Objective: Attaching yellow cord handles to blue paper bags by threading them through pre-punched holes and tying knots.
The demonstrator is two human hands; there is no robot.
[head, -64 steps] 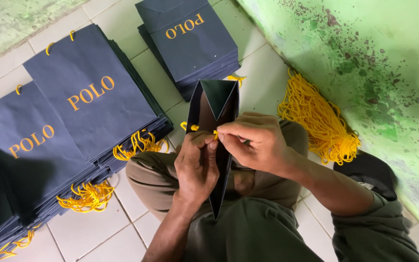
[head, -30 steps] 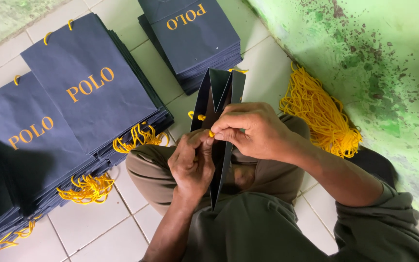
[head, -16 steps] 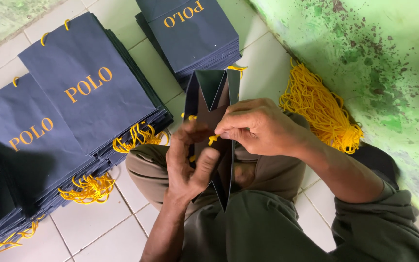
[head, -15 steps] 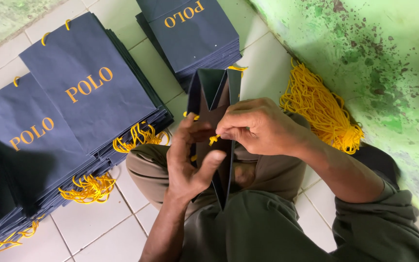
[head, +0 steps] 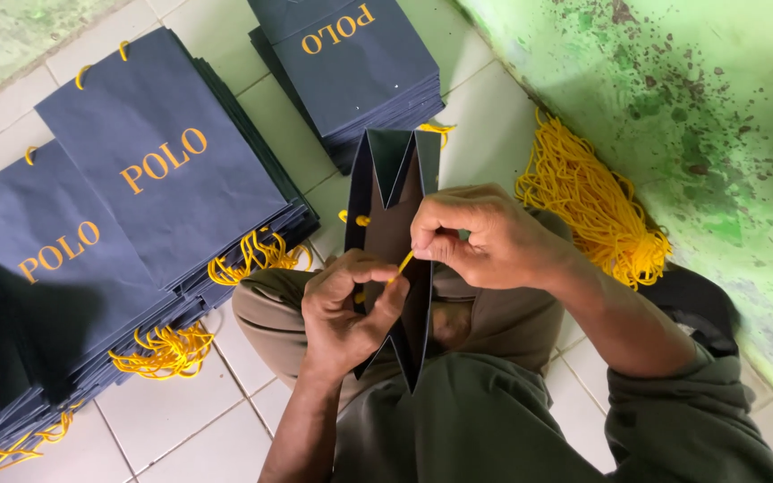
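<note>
Stacks of navy bags (head: 158,170) lie on the tiled floor. The left hand (head: 348,309) curls around the open navy bag (head: 393,241) on the lap; the right hand (head: 480,237) pinches a yellow cord (head: 399,267) inside it.

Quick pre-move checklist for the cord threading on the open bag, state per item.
1. Open navy paper bag held steady on the lap: ok, left hand grips its side.
2. Yellow cord pinched: ok, right hand holds it at the fingertips.
3. Cord end through the bag's hole: cannot tell, the fingers hide it.
4. Other side's cord seated: ok, a yellow knot shows on the bag's left panel.
5. Spare cords within reach: ok, yellow cord bundle lies by the green wall.
6. Finished bag stacks apart from the hands: ok.
</note>
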